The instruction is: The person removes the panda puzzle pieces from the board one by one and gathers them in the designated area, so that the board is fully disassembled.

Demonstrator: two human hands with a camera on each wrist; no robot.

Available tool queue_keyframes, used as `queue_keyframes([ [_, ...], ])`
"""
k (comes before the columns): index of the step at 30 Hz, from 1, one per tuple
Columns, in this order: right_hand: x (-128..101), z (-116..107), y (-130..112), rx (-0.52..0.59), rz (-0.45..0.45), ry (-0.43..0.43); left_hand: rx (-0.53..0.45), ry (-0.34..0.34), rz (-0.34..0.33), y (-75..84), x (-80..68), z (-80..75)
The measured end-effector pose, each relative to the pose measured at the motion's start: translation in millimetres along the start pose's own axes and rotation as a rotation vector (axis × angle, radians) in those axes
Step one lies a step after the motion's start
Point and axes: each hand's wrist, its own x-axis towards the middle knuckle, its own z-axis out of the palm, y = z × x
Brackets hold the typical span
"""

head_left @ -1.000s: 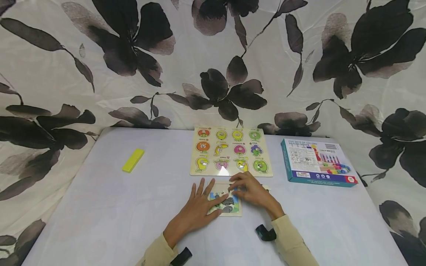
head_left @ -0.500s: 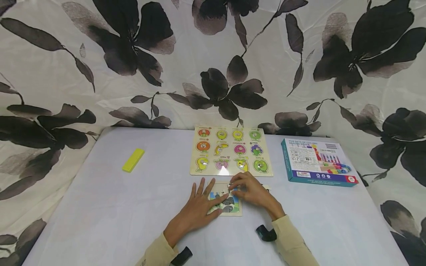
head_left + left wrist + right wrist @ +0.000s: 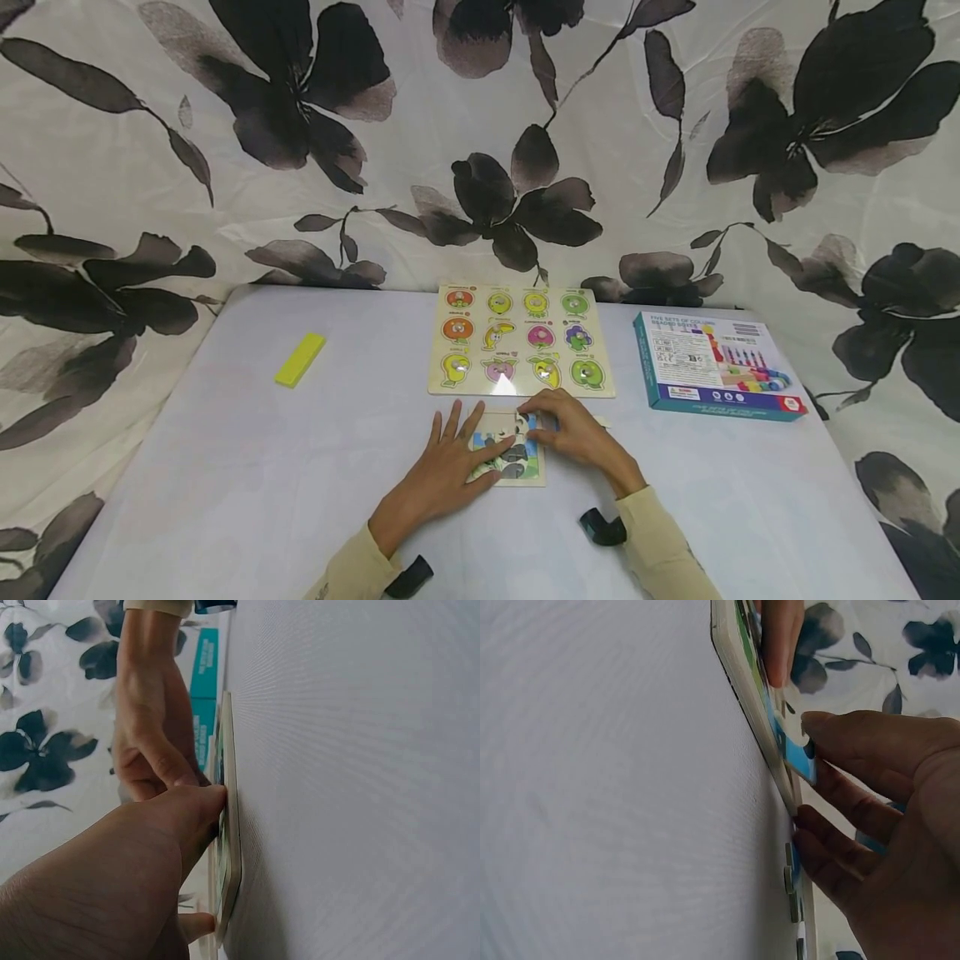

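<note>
A small wooden jigsaw puzzle (image 3: pixel 531 481) with a panda-like black, white, blue and green picture lies flat at the middle of the table. My left hand (image 3: pixel 438 479) rests across its left side with fingers spread, thumb low and index finger reaching over the picture. At the upper right corner, my right hand (image 3: pixel 570 432) pinches a puzzle piece (image 3: pixel 799 759) between thumb and fingers. In the right wrist view that piece is blue with a dark patch and stands tilted at the board's edge. Seen from the left wrist, the left thumb presses near the board's rim (image 3: pixel 234 855).
Loose puzzle pieces (image 3: pixel 792 889) lie past the board, mostly behind the right hand in the head view. A fruit picture board (image 3: pixel 517 310) is just behind the puzzle. To the right lies a teal-edged box (image 3: pixel 720 367), to the left a yellow block (image 3: pixel 300 360).
My right hand has shifted slightly right and its fingers have moved, so more of the puzzle's upper right corner shows. The left hand stays in place.
</note>
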Motion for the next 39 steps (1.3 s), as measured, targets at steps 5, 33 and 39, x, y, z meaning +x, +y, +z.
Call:
queue_keyframes([
  [5,-1.0,-1.2,-1.8,-0.015,0.002,-0.010,0.003,-0.007,-0.007,-0.7,0.0,0.8],
  [33,0.1,0.6,-2.5,-0.130,0.003,0.013,0.003,0.017,0.004,-0.6,0.2,2.2],
  [39,-1.0,-0.6,-1.0,-0.103,0.015,0.032,0.009,0.022,0.009,-0.9,0.2,2.5],
])
